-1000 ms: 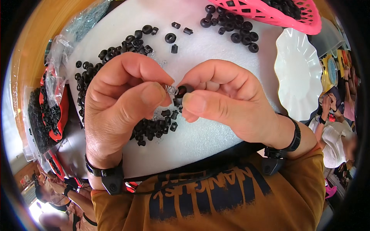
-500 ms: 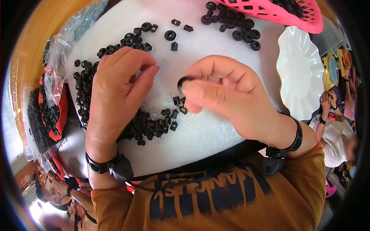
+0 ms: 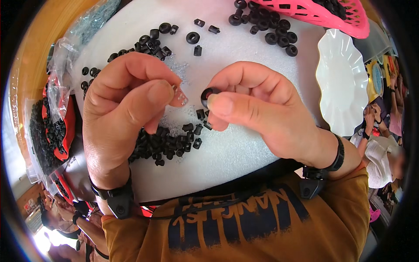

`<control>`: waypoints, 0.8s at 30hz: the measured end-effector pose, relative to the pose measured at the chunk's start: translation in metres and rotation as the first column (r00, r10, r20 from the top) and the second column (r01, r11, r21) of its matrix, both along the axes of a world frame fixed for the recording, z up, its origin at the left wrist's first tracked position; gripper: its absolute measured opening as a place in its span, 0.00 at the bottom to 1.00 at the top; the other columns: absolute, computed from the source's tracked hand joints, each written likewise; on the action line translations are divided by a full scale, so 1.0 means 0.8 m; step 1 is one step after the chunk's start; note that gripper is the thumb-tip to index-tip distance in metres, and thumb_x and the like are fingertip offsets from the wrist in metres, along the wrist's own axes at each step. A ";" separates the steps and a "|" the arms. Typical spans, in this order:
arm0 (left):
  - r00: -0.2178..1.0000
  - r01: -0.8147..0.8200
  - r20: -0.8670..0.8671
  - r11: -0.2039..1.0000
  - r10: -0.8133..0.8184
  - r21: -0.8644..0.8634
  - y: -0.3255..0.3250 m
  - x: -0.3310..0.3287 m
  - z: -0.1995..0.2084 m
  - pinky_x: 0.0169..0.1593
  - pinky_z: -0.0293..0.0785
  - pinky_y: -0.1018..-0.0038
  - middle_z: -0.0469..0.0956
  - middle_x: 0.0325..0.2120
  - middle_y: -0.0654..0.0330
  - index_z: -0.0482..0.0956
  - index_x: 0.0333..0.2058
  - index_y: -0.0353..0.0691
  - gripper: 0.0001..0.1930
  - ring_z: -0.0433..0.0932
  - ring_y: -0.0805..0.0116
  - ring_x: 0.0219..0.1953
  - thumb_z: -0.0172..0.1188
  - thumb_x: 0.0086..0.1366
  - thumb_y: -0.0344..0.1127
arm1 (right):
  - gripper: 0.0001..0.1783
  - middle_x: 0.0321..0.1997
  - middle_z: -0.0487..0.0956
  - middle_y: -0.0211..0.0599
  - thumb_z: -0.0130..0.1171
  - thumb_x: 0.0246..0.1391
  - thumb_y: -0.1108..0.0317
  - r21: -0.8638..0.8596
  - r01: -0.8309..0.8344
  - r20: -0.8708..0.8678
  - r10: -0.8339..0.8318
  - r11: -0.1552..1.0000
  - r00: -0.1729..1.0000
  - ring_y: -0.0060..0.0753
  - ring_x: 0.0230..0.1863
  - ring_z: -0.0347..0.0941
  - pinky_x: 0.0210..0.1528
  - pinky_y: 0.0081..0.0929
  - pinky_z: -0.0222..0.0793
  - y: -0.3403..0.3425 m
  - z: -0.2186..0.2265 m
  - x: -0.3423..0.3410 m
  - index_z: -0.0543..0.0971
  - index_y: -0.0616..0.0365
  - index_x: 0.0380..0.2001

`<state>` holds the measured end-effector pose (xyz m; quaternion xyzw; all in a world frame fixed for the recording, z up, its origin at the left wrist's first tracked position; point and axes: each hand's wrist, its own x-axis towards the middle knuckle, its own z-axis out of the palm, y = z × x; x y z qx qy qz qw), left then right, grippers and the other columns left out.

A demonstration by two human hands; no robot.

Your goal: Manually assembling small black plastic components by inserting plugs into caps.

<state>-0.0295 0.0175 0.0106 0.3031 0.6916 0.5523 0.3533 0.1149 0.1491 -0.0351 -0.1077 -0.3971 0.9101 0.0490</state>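
Observation:
Between the thumb and forefinger of my left hand (image 3: 120,109) is a small clear plastic piece (image 3: 180,97). My right hand (image 3: 266,113) pinches a black rubber ring (image 3: 206,96), its hole turned partly toward the other hand. The two pieces are a short gap apart above the white foam-like surface (image 3: 235,157). Below and between the hands lie small black barrel-shaped parts (image 3: 166,144) in a heap, partly covered by my left hand. Tiny clear pieces (image 3: 179,67) are scattered behind the gap.
Finished-looking round black pieces (image 3: 273,26) cluster near a pink basket (image 3: 301,9) at the far right. A white scalloped dish (image 3: 342,83) stands on the right. Red trays of black parts (image 3: 65,126) and plastic bags (image 3: 65,61) are at the left. Other people sit at both sides.
My left hand has turned and come up from the surface, now showing the clear piece in its pinch. My right hand keeps the black ring nearly in place.

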 end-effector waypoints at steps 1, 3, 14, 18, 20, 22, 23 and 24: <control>0.999 0.011 0.045 1.000 -0.011 -0.002 0.001 0.002 0.001 0.18 0.54 0.88 0.72 0.22 0.59 0.70 0.31 0.33 0.10 0.59 0.83 0.16 0.54 0.57 0.35 | 0.10 0.29 0.76 0.31 0.54 0.53 0.71 -0.001 -0.001 0.002 0.001 1.000 1.000 0.20 0.30 0.72 0.36 0.19 0.68 0.000 0.000 0.000 0.72 0.63 0.38; 0.996 0.024 0.090 1.000 -0.023 -0.003 0.000 0.004 0.002 0.18 0.54 0.89 0.72 0.21 0.58 0.70 0.31 0.33 0.10 0.60 0.83 0.16 0.54 0.56 0.36 | 0.11 0.30 0.76 0.31 0.55 0.52 0.71 -0.008 -0.013 0.030 0.013 1.000 0.999 0.21 0.32 0.72 0.37 0.20 0.70 0.000 0.005 0.001 0.72 0.63 0.39; 0.995 0.094 -0.029 0.991 -0.091 0.098 0.001 0.013 0.000 0.22 0.55 0.86 0.69 0.24 0.61 0.70 0.31 0.35 0.09 0.63 0.80 0.23 0.56 0.55 0.34 | 0.11 0.33 0.75 0.33 0.54 0.52 0.73 -0.042 -0.075 -0.052 0.073 0.996 0.996 0.21 0.34 0.72 0.39 0.20 0.70 -0.001 0.009 0.000 0.71 0.64 0.40; 0.973 0.163 -0.179 0.981 -0.143 0.104 0.000 0.009 0.001 0.26 0.58 0.83 0.69 0.25 0.60 0.71 0.30 0.34 0.07 0.64 0.77 0.24 0.55 0.54 0.31 | 0.12 0.33 0.75 0.34 0.54 0.52 0.74 -0.048 -0.095 -0.041 0.093 0.994 0.995 0.21 0.34 0.72 0.39 0.21 0.70 0.002 0.011 0.001 0.70 0.65 0.40; 0.870 0.303 -0.438 0.947 -0.228 0.109 0.000 0.005 0.002 0.30 0.60 0.79 0.69 0.26 0.58 0.73 0.29 0.33 0.07 0.66 0.72 0.26 0.57 0.51 0.29 | 0.11 0.33 0.75 0.34 0.54 0.53 0.74 -0.067 -0.082 -0.041 0.079 0.994 0.996 0.21 0.34 0.72 0.39 0.20 0.70 0.002 0.010 0.003 0.70 0.65 0.40; 0.798 0.344 -0.557 0.933 -0.229 0.108 0.000 0.004 0.002 0.30 0.60 0.77 0.70 0.26 0.57 0.74 0.29 0.33 0.07 0.66 0.70 0.27 0.57 0.50 0.28 | 0.11 0.32 0.75 0.35 0.54 0.53 0.74 -0.083 -0.070 -0.052 0.066 0.994 0.996 0.22 0.34 0.73 0.39 0.20 0.69 0.002 0.011 0.002 0.70 0.65 0.40; 0.719 0.377 -0.659 0.920 -0.222 0.102 0.000 0.004 0.003 0.31 0.61 0.76 0.70 0.26 0.56 0.75 0.29 0.33 0.07 0.67 0.68 0.27 0.58 0.49 0.27 | 0.11 0.32 0.75 0.35 0.54 0.53 0.74 -0.083 -0.086 -0.051 0.082 0.993 0.995 0.22 0.34 0.72 0.38 0.20 0.69 0.002 0.011 0.002 0.70 0.65 0.40; 0.757 0.306 -0.619 0.951 -0.209 0.052 -0.001 0.014 0.011 0.31 0.61 0.74 0.70 0.24 0.56 0.76 0.29 0.33 0.08 0.66 0.67 0.26 0.58 0.47 0.27 | 0.11 0.32 0.75 0.35 0.53 0.53 0.74 -0.084 -0.098 -0.044 0.094 0.992 0.995 0.22 0.34 0.72 0.38 0.20 0.69 0.002 0.011 0.004 0.70 0.65 0.40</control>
